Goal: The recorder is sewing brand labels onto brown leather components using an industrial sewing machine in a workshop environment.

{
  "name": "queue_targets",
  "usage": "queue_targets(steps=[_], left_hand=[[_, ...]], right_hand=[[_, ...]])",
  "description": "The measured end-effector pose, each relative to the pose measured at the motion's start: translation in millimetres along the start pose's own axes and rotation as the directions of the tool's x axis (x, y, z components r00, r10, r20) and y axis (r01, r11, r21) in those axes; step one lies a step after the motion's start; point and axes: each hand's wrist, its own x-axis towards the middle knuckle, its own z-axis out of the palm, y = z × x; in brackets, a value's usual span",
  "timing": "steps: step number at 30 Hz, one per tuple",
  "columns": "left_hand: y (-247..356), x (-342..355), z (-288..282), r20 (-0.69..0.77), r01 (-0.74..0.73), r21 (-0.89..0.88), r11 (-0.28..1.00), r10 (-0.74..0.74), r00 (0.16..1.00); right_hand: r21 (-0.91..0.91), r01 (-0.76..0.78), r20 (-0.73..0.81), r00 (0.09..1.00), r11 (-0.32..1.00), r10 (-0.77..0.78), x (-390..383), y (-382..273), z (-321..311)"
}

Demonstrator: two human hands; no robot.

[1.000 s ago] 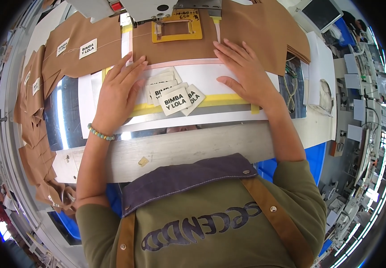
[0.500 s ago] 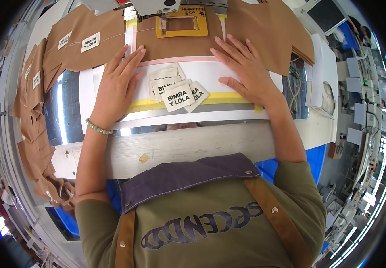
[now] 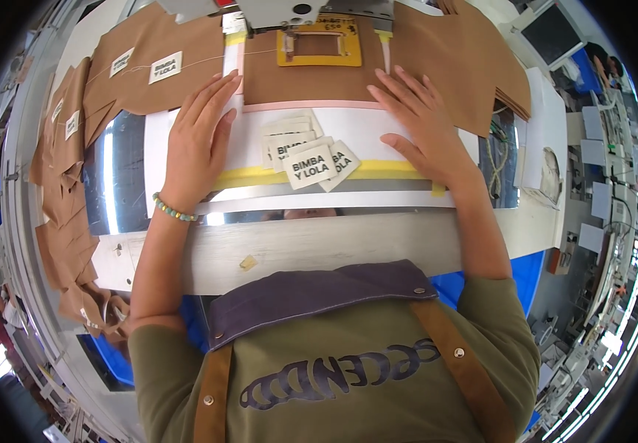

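My left hand [image 3: 199, 144] lies open on the white board at the left edge of a brown panel [image 3: 311, 88], fingertips near a pink-edged strip. My right hand [image 3: 426, 140] lies spread at the panel's right, thumb on the white board [image 3: 238, 144]. Between my hands, several printed square cream labels [image 3: 310, 168] overlap in a pile beside yellow tape [image 3: 381, 170]. A yellow frame [image 3: 282, 48] with a rectangular opening sits on the panel under a grey machine head [image 3: 267, 11]. A thread runs leftward from it across the fabric.
Brown pieces [image 3: 127, 81] with labels spread left and drape down the table's side; more [image 3: 466, 66] are stacked right. At right are a white box [image 3: 540, 170], cords [image 3: 496, 173] and a monitor [image 3: 547, 37]. Blue bins [image 3: 527, 280] sit below the table. Other people [image 3: 605, 63] appear at the rims.
Both hands and the tabletop appear slightly shifted to the right in the view. The hands stay spread on the work, and the label pile looks unchanged.
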Motion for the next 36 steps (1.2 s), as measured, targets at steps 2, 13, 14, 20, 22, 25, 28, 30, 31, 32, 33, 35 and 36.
queue_targets(steps=[2,13,14,20,22,25,28,30,31,32,33,35,36], left_hand=[[-2,-1,-2,-0.014,0.022,-0.021,1.000,-0.023,1.000],[11,-3,-3,0.151,-0.044,0.189,0.981,0.015,0.988],[10,-3,-3,0.155,-0.045,0.183,0.982,0.016,0.988],[6,-3,1,0.157,-0.122,0.261,0.958,0.082,0.984],[6,-3,1,0.157,-0.130,0.266,0.955,0.090,0.984],[8,-4,2,0.160,-0.130,0.294,0.947,0.085,0.983],[8,-5,3,0.163,-0.129,0.297,0.946,0.083,0.983],[8,-5,3,0.161,-0.130,0.288,0.949,0.085,0.983],[9,-5,3,0.161,-0.131,0.280,0.951,0.088,0.983],[8,-4,4,0.163,-0.132,0.276,0.952,0.089,0.983],[8,-5,4,0.152,-0.130,0.267,0.955,0.091,0.984],[6,-5,5,0.146,-0.129,0.251,0.959,0.094,0.985],[4,-4,5,0.134,-0.133,0.240,0.962,0.103,0.986]], right_hand=[[0.012,-0.026,-0.017,1.000,1.000,0.026,-1,-1,-1],[-0.026,-0.012,0.008,1.000,1.000,0.012,-2,-2,-2],[-0.033,-0.007,0.018,1.000,0.999,0.008,-1,-2,-1],[-0.049,0.009,-0.012,1.000,0.999,-0.010,0,-2,0],[-0.051,0.012,-0.010,1.000,0.999,-0.012,-1,-2,1],[-0.057,0.020,-0.018,1.000,0.998,-0.021,-2,-2,2],[-0.064,0.015,-0.017,1.000,0.998,-0.016,-2,-2,2],[-0.063,0.012,-0.014,1.000,0.998,-0.013,-4,-2,2],[-0.063,0.009,-0.013,1.000,0.998,-0.010,-4,-2,2],[-0.059,0.012,-0.016,1.000,0.998,-0.013,-3,-2,1],[-0.053,0.015,-0.019,1.000,0.998,-0.016,-4,-2,2],[-0.050,0.019,-0.009,1.000,0.999,-0.020,-1,0,2],[-0.051,0.026,-0.001,1.000,0.998,-0.027,-1,0,1]])
